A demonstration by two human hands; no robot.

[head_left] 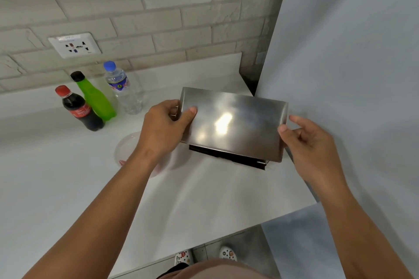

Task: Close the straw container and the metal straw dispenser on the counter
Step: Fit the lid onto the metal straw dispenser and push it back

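The metal straw dispenser (pixel 233 122) sits on the white counter (pixel 68 176), its shiny steel lid facing me and a dark slot showing along its near edge. My left hand (pixel 165 127) grips the lid's left edge, thumb on top. At the lid's right edge is my right hand (pixel 310 140), thumb touching the near right corner and fingers spread behind the side. A clear round plastic container (pixel 127 152) with a lid lies flat on the counter under my left wrist, mostly hidden by the arm.
Three bottles stand at the back left: a cola bottle (pixel 79 108), a green bottle (pixel 95 97) and a water bottle (pixel 124 88). A wall socket (pixel 74 45) sits on the brick wall. A grey panel (pixel 351 75) rises right of the dispenser. The counter's front edge runs near my body.
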